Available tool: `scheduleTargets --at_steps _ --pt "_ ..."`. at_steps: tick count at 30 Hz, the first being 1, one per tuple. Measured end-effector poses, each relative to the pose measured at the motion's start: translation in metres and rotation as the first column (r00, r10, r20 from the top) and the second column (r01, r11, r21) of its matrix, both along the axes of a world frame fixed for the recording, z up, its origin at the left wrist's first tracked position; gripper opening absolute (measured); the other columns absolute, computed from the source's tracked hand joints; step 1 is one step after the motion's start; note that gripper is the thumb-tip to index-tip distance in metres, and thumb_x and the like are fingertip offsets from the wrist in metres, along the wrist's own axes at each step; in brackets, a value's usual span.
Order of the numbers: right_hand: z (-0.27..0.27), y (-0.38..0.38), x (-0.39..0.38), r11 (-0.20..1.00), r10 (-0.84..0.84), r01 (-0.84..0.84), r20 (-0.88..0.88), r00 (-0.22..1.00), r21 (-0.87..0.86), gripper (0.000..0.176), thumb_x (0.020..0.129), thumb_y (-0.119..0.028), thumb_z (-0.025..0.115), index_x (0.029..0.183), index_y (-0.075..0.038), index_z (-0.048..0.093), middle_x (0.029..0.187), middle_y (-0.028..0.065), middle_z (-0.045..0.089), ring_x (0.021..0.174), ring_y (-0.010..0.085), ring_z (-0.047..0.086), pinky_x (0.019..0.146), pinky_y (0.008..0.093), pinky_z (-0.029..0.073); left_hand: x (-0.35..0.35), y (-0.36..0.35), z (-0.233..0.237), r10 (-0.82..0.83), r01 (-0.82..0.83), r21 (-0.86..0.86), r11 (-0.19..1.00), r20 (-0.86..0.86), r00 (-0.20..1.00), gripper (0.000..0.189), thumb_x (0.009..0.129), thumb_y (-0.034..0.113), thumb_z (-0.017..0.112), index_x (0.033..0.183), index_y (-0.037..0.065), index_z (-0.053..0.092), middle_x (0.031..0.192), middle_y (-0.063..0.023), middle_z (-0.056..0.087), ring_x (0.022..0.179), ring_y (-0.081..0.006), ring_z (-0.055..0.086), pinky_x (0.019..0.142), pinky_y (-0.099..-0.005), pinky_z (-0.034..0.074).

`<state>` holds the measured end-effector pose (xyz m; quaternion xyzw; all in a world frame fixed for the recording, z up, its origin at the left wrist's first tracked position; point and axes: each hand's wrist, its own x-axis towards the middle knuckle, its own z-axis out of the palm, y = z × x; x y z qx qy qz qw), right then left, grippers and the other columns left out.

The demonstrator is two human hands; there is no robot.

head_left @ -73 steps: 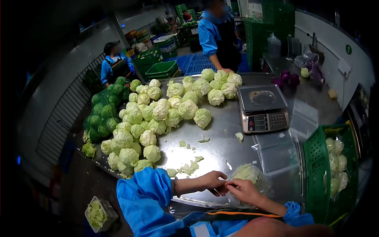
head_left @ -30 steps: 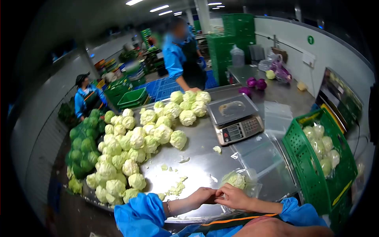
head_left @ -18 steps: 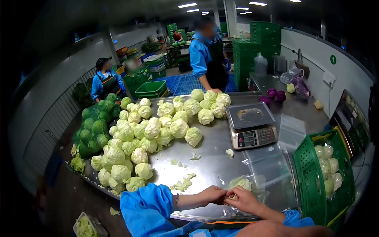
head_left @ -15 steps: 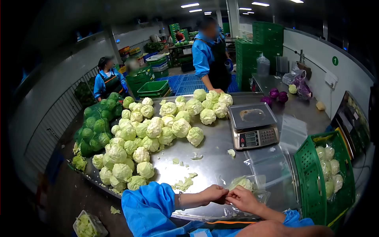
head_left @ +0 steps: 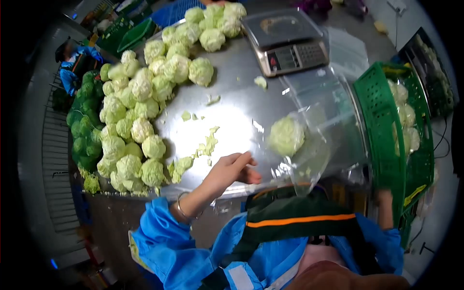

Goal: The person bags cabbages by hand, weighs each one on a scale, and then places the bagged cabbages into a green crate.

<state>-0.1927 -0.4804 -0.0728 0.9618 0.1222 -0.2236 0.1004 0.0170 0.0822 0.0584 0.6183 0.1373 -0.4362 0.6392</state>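
Observation:
My left hand (head_left: 235,169), with a bangle on its wrist, is over the front of the metal table (head_left: 232,96). Its fingers are loosely bent and apart, with nothing in them. To its right a pale green cabbage (head_left: 286,136) lies on the table in a clear plastic bag (head_left: 314,145), whose loose end spreads towards the front edge. My right hand (head_left: 384,197) is low at the right, beside the green crate (head_left: 382,116); it is blurred and its fingers cannot be made out. Torn cabbage leaves (head_left: 209,142) lie left of the bag.
Many cabbages (head_left: 145,87) are heaped on the left and back of the table, with a green net sack (head_left: 87,116) beyond. A digital scale (head_left: 287,43) stands at the back right. Wrapped cabbages (head_left: 408,125) sit in the crate. A co-worker (head_left: 77,63) is at the far left.
My hands have parted: the right has gone down to the right beside the crate, and the left has come away from the bagged cabbage. The view has tilted down.

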Motion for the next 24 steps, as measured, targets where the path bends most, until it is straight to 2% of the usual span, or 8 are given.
scheduleTargets --at_steps 2,4,6,10,14,18,21,24 --pt "-0.006 0.044 0.004 0.587 -0.563 0.731 -0.472 0.678 0.349 0.062 0.074 -0.020 0.066 0.127 -0.002 0.040 0.099 0.0165 0.061 0.095 0.0231 0.058 0.083 0.0351 0.045 -0.005 0.020 -0.048 0.006 -0.074 0.168 0.983 0.373 0.928 0.036 0.086 0.018 0.055 0.113 -0.002 0.043 0.093 -0.0189 0.061 0.079 -0.0245 0.062 0.075 -0.0331 0.050" --pt "-0.030 0.089 0.031 0.307 -0.688 0.608 -0.270 0.673 0.732 0.064 0.072 -0.002 0.063 0.129 -0.002 0.035 0.094 0.0145 0.060 0.084 0.0160 0.056 0.072 0.0285 0.046 -0.008 0.013 -0.085 -0.382 -0.164 0.469 0.868 0.841 0.383 0.050 0.078 0.012 0.065 0.120 0.004 0.041 0.113 -0.0194 0.052 0.104 -0.0296 0.052 0.088 -0.0376 0.043" --pt "-0.022 0.158 0.091 -0.019 -0.675 0.429 -0.328 0.661 0.903 0.077 0.070 0.002 0.063 0.136 -0.005 0.024 0.122 0.0127 0.044 0.086 0.0175 0.053 0.070 0.0278 0.046 0.001 -0.024 -0.090 -0.320 -0.113 0.344 0.932 0.929 0.188 0.063 0.072 0.012 0.070 0.126 0.008 0.038 0.127 -0.0166 0.040 0.119 -0.0316 0.036 0.097 -0.0398 0.032" --pt "-0.014 0.232 0.172 0.104 -0.529 -0.140 0.174 0.830 0.985 0.073 0.067 -0.006 0.070 0.130 -0.007 0.033 0.121 0.0107 0.045 0.103 0.0218 0.047 0.081 0.0292 0.041 0.006 -0.076 -0.112 -0.258 -0.105 0.258 0.960 0.966 0.017 0.035 0.078 0.012 0.063 0.112 0.007 0.053 0.117 -0.0159 0.047 0.111 -0.0309 0.043 0.093 -0.0379 0.034" --pt "-0.030 0.245 0.192 -0.303 -0.679 -0.098 -0.143 0.720 0.948 0.014 0.086 -0.012 0.051 0.095 -0.002 0.047 0.082 0.0053 0.055 0.076 0.0148 0.051 0.072 0.0258 0.041 0.004 -0.094 -0.131 0.325 -0.392 -0.192 0.900 0.895 0.305 0.016 0.090 0.014 0.047 0.098 0.001 0.054 0.084 -0.0086 0.054 0.076 -0.0141 0.053 0.069 -0.0239 0.043" --pt "-0.021 0.259 0.201 -0.589 -0.642 -0.040 -0.437 0.630 0.807 0.018 0.093 -0.016 0.039 0.081 -0.003 0.045 0.069 0.0026 0.047 0.064 0.0100 0.046 0.061 0.0251 0.039 0.005 -0.085 -0.120 0.586 -0.553 -0.293 0.780 0.654 0.479 0.020 0.093 0.018 0.041 0.090 0.001 0.051 0.065 -0.0020 0.046 0.053 -0.0073 0.044 0.051 -0.0207 0.038" --pt "-0.051 0.263 0.218 -0.071 -0.871 -0.120 -0.003 0.490 0.990 0.018 0.093 -0.018 0.037 0.082 -0.005 0.043 0.064 0.0009 0.042 0.057 0.0081 0.042 0.055 0.0242 0.038 0.013 -0.075 -0.129 0.646 -0.608 -0.278 0.744 0.533 0.546 0.019 0.092 0.017 0.041 0.090 0.002 0.051 0.059 -0.0018 0.045 0.047 -0.0078 0.042 0.044 -0.0206 0.035" --pt "-0.042 0.281 0.213 -0.375 -0.738 0.143 -0.388 0.551 0.916 0.021 0.094 -0.022 0.036 0.081 -0.006 0.040 0.060 -0.0004 0.038 0.051 0.0077 0.041 0.050 0.0231 0.037 0.011 -0.064 -0.146 0.725 -0.714 -0.212 0.667 0.407 0.556 0.020 0.090 0.019 0.041 0.087 0.001 0.050 0.057 -0.0024 0.044 0.044 -0.0088 0.041 0.041 -0.0218 0.035"
